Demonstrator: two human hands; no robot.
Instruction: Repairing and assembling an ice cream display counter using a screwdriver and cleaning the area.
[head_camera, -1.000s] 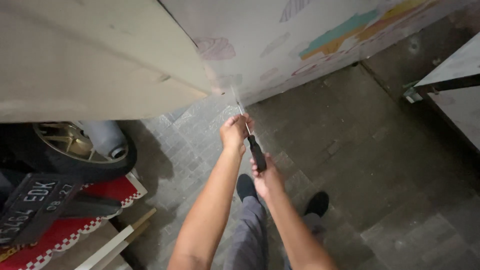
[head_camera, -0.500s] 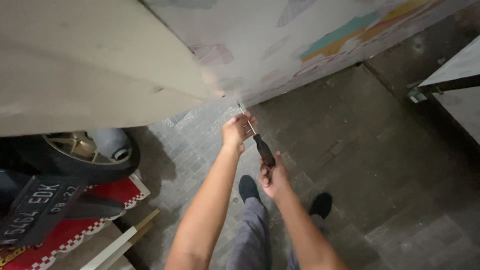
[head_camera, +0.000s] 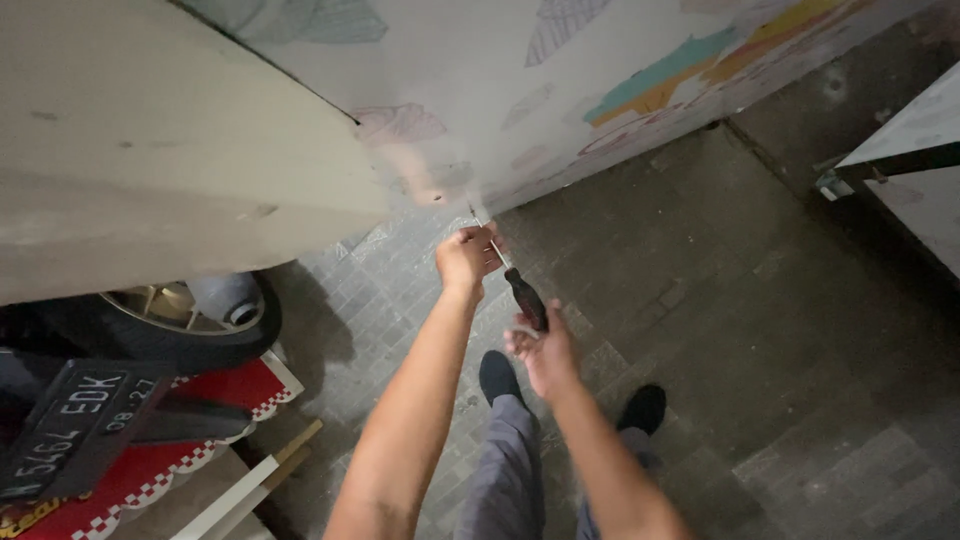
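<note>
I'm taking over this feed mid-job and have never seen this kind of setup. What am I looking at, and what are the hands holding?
There is one view, from a camera on the person's head, looking down past their arms to a grey paved floor. The left hand pinches the metal shaft of a screwdriver near a pale patterned panel. The right hand grips its dark handle. At the left are a scooter wheel, a red checked mat and white boards.
</note>
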